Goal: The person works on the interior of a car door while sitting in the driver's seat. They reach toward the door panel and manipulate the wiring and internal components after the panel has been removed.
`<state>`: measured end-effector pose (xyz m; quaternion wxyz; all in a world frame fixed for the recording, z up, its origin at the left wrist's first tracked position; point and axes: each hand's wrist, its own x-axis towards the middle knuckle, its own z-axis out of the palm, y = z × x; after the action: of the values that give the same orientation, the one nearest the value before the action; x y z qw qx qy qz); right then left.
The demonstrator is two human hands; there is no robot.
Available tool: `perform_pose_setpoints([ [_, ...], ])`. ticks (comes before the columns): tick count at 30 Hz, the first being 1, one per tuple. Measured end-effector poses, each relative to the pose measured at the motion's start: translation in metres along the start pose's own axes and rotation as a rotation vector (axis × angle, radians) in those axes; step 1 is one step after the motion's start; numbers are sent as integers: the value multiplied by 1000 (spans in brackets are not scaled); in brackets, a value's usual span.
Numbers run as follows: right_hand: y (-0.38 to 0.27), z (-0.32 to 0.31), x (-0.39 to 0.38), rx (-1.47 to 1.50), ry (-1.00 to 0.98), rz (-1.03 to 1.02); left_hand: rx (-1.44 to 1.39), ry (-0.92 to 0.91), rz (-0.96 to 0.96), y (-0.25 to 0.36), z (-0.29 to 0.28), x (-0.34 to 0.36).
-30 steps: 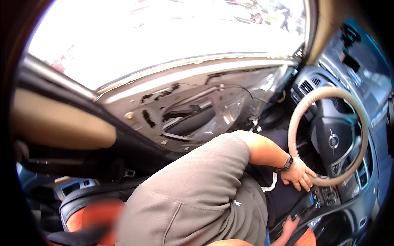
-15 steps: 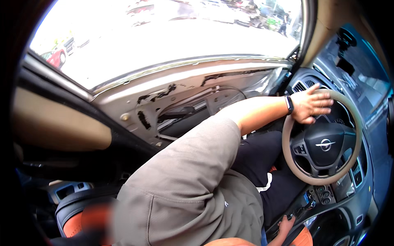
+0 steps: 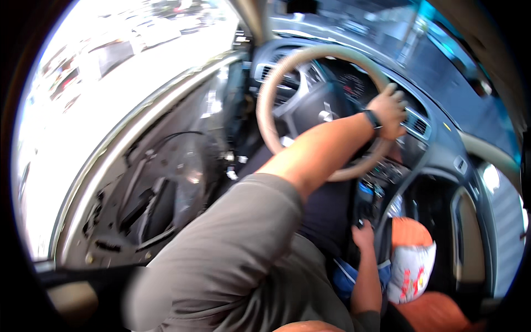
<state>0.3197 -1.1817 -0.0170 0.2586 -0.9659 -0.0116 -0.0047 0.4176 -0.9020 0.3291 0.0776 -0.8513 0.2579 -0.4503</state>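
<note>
Currently, left hand [image 3: 389,110] lies on the right edge of the tan-rimmed steering wheel [image 3: 314,110], below the dashboard [image 3: 437,119]; blurred, cannot tell if its fingers grip. Open room separates the wheel's left edge from the untrimmed door [image 3: 124,188]. Right hand [image 3: 363,237] sits at the left edge of the centre console [image 3: 378,188]; finger closure unclear. White, red-marked bundle [image 3: 414,276] on orange seat [image 3: 440,312]; contents hidden.

Steering wheel [image 3: 266,108] partly hidden; vehicles [image 3: 159,32] outside blurred.
</note>
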Motion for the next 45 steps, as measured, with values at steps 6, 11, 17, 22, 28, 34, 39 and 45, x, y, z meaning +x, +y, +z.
perform_pose_setpoints([
  [6,-16,-5,-1,53,-82,46,-268,-55,494,72,44,-101],
  [11,-18,-15,-4,89,-86,57,-414,-318,532,68,12,-195],
  [17,-16,-19,-4,102,-147,80,-329,-478,412,47,-25,-244],
  [22,-20,-16,-6,104,-151,83,-222,-413,326,46,-23,-254],
  [28,-22,-23,-12,102,-136,123,-248,-392,211,59,-17,-248],
  [34,-20,-10,-9,129,-65,91,-185,-383,148,81,-2,-248],
  [39,-15,-23,-16,186,-86,121,-137,-372,210,112,1,-206],
  [45,-18,-17,-15,222,-105,110,-74,-531,284,124,4,-172],
])
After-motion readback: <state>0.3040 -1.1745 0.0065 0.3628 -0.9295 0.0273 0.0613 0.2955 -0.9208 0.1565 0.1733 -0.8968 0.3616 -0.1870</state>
